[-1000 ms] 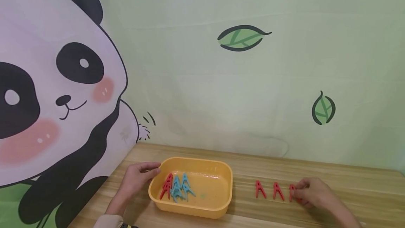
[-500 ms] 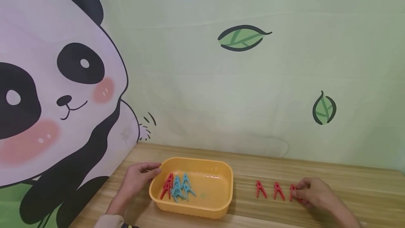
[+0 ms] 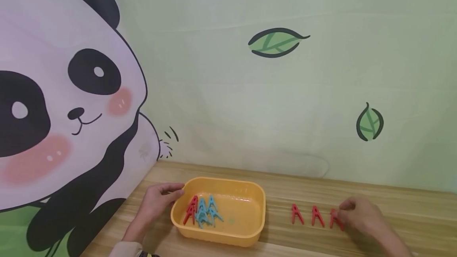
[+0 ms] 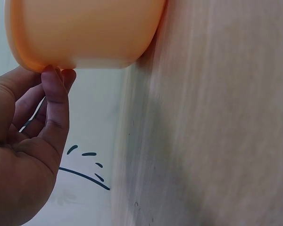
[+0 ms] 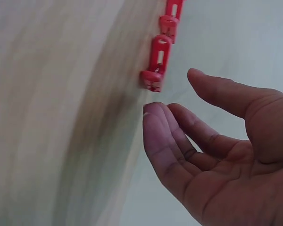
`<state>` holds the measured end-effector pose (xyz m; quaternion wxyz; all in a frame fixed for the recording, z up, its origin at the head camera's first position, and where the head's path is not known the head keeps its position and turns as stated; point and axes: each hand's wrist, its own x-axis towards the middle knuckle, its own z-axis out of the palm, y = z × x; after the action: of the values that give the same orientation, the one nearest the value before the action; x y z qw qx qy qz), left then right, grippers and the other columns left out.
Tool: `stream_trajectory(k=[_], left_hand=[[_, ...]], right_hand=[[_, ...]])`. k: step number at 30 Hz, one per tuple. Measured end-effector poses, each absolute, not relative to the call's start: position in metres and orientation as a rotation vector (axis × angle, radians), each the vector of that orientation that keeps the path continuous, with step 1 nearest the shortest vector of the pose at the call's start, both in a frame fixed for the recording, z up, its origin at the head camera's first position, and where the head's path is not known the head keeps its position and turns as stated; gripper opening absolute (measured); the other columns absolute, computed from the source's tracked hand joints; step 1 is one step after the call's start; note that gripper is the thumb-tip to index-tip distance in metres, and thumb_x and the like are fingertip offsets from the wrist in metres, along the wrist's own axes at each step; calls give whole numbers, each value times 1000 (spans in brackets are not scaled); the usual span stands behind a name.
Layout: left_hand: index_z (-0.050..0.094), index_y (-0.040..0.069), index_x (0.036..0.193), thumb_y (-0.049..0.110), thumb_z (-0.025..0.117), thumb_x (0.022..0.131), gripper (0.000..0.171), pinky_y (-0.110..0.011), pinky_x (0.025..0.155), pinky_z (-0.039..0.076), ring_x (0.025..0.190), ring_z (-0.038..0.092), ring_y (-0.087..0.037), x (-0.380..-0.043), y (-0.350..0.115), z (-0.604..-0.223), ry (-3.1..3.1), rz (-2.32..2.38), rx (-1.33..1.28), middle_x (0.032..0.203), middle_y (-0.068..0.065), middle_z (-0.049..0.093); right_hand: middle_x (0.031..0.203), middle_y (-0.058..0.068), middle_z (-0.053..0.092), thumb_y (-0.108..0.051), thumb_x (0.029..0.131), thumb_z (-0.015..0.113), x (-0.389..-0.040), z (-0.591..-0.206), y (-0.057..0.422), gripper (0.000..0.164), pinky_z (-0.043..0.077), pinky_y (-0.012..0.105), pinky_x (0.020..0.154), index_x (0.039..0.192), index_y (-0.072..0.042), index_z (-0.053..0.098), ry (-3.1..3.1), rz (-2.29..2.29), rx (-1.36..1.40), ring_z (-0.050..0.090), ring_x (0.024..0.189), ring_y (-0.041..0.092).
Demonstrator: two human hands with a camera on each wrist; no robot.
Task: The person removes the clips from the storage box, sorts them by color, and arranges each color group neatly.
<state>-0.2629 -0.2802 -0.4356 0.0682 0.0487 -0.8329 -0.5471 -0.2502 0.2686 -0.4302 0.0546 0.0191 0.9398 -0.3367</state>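
A yellow plastic basin [image 3: 246, 217] stands on the wooden table; red clothespins [image 3: 190, 210] and blue clothespins [image 3: 203, 211] lie in its left half. My left hand [image 3: 157, 203] holds the basin's back left corner, thumb and fingertips against its wall [image 4: 85, 37]. To the right of the basin three red clothespins lie in a row: one clothespin [image 3: 297, 214], a middle clothespin [image 3: 317, 216] and a rightmost clothespin [image 3: 335, 219], partly covered by my right hand [image 3: 362, 215]. In the right wrist view that hand's thumb and fingers are apart, nothing between them, just short of the nearest clothespin [image 5: 156, 63].
Behind the table [image 3: 285, 245] rises a pale green wall cloth [image 3: 221, 102] printed with a panda [image 3: 103, 138] and leaves. The basin's right half shows bare floor.
My right hand has loosened from the rightmost red clothespin and drawn slightly up and right, so more of that clothespin shows. The left hand stays at the basin; the view has shifted a little.
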Motion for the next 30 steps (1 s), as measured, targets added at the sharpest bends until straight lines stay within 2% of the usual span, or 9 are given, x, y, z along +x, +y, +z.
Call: stream_trajectory(k=[3,12,19,25,30], left_hand=[[79,2,120,16,79,98,26,-31,83,62,104,72,-23,-263,-280,-436,-2500,-1656,142,120,-15,76],[79,2,119,16,80,97,26,-32,83,62,102,72,-22,-264,-280,-438,-2504,-1656,171,118,-14,76],[79,2,120,16,80,97,27,-32,83,62,104,72,-22,-265,-280,-437,-2504,-1659,160,119,-14,76],[79,1,119,16,80,98,26,-31,82,62,102,72,-22,-265,-280,-437,-2496,-1668,162,118,-14,77],[79,1,119,15,80,97,25,-29,81,62,100,72,-21,-265,-281,-438,-2489,-1665,158,117,-13,77]], right_hand=[[102,14,71,-21,95,76,-250,-423,266,34,57,50,79,112,8,69,2897,-1008,30,65,94,30],[102,12,76,-27,97,80,-247,-402,239,38,60,44,79,115,6,72,2960,-1171,-124,70,97,32],[104,5,78,-24,97,80,-239,-390,194,31,58,33,78,116,1,74,2927,-1398,-232,72,97,24],[103,1,77,-22,97,80,-237,-382,146,25,60,35,80,114,-4,75,2841,-1562,-312,71,95,20],[100,-2,76,-15,96,81,-237,-379,107,19,61,32,78,111,-5,76,2748,-1662,-397,70,93,17]])
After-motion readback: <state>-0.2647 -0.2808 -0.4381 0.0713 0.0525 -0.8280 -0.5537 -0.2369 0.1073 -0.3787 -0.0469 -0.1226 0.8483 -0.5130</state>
